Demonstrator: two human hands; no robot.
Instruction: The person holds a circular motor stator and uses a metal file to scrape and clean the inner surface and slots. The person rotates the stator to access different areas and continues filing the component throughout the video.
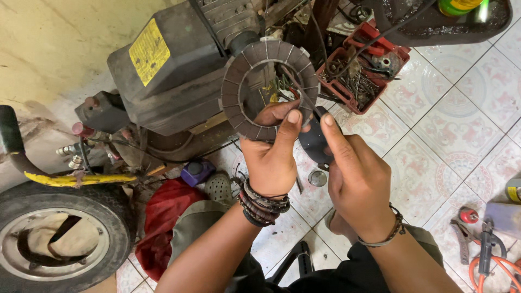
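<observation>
Hands meet mid-frame above the tiled floor (461, 125). Left hand (271, 157) pinches the lower rim of a dark slotted ring (244, 70), thumb over its front, held upright before a black engine (173, 70). Right hand (355, 179) is closed on a thin rod (301, 92) that reaches into the ring's opening. Red tray (353, 97) of screws sits behind; wheel (54, 239) at lower left.

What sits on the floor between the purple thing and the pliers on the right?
In the head view, a small round metal cap lies on the tiles between the purple object and pliers.
</observation>
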